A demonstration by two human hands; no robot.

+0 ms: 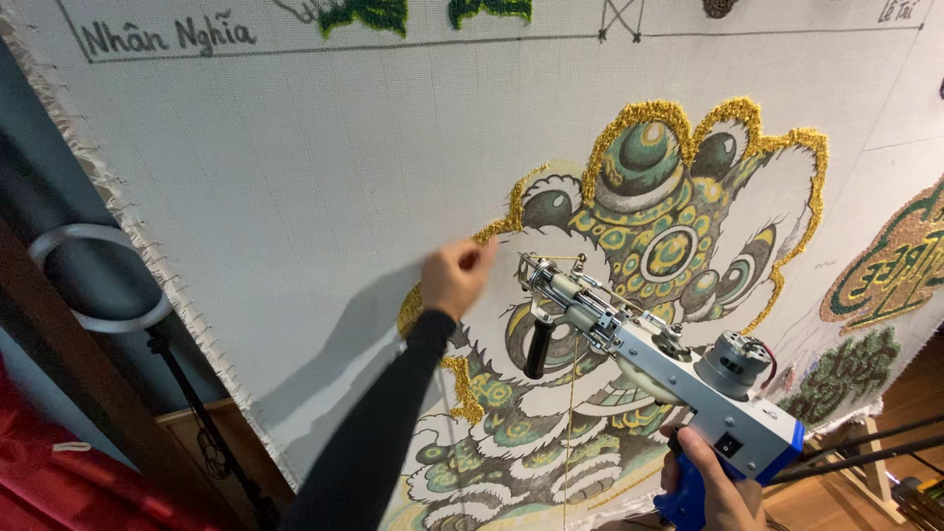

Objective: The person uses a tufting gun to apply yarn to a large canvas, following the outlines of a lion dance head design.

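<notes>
Holding one tufting gun (654, 359), two hands (457, 277); left perhaps pinching yarn.

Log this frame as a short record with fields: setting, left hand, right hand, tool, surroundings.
setting: white tufting cloth stretched upright, bearing a printed lion-head design partly outlined in gold yarn
left hand: left hand, black sleeve, fingers pinched at the cloth by the gold outline
right hand: right hand grips the blue handle of the tufting gun
tool: tufting gun, silver body, tip close to the cloth
surroundings: ring light on a stand at left; red fabric in the lower left corner
</notes>
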